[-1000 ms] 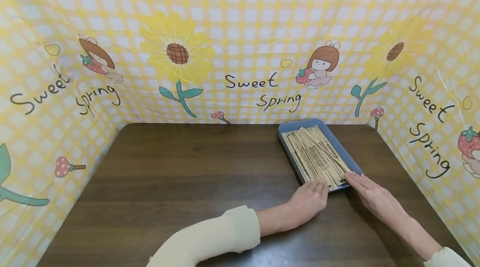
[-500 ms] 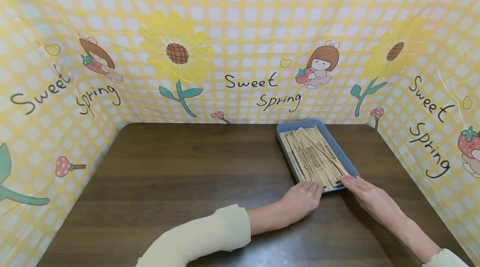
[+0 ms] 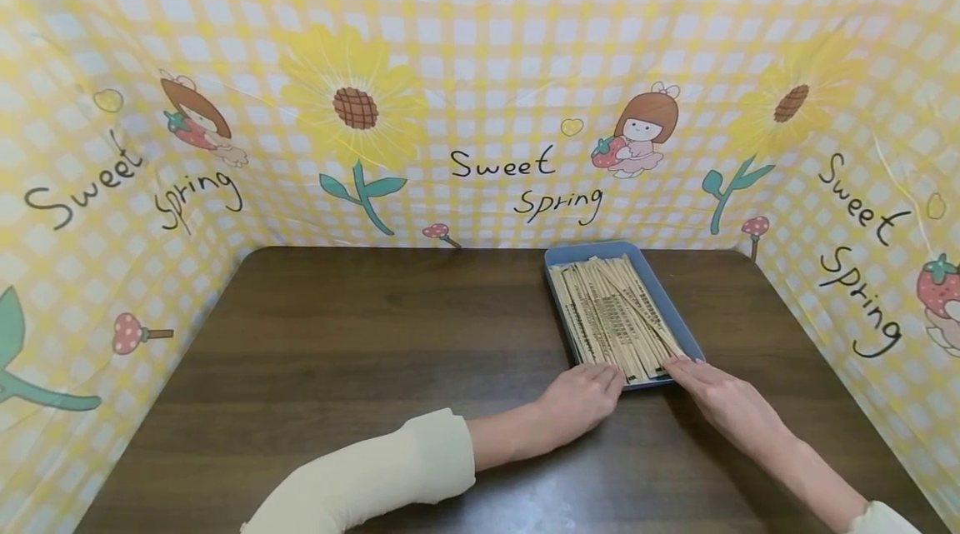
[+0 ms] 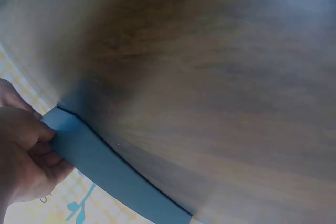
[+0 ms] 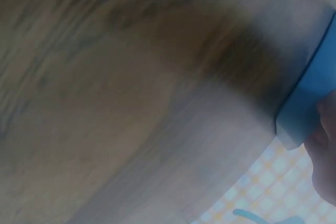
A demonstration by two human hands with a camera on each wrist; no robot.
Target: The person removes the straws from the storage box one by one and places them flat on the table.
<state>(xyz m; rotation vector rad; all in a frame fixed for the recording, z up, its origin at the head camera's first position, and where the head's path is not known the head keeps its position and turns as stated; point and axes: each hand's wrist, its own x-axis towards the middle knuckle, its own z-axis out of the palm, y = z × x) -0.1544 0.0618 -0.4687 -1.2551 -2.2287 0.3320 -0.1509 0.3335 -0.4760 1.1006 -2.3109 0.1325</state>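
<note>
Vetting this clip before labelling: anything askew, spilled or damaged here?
One minor oddity: in the shallow blue rectangular tray, a few thin tan sticks slant across the other sticks, which run roughly lengthwise. Looks untidy, so probably just loose packing. No spill or damage shows, though both wrist views are partly blurred.

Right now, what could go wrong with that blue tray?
1. The sticks lie loose, some crossed, so a jolt might spill a few.
2. The left hand and right hand both grip the near end of the blue tray; if lifted, its unsupported far end could dip.
</note>
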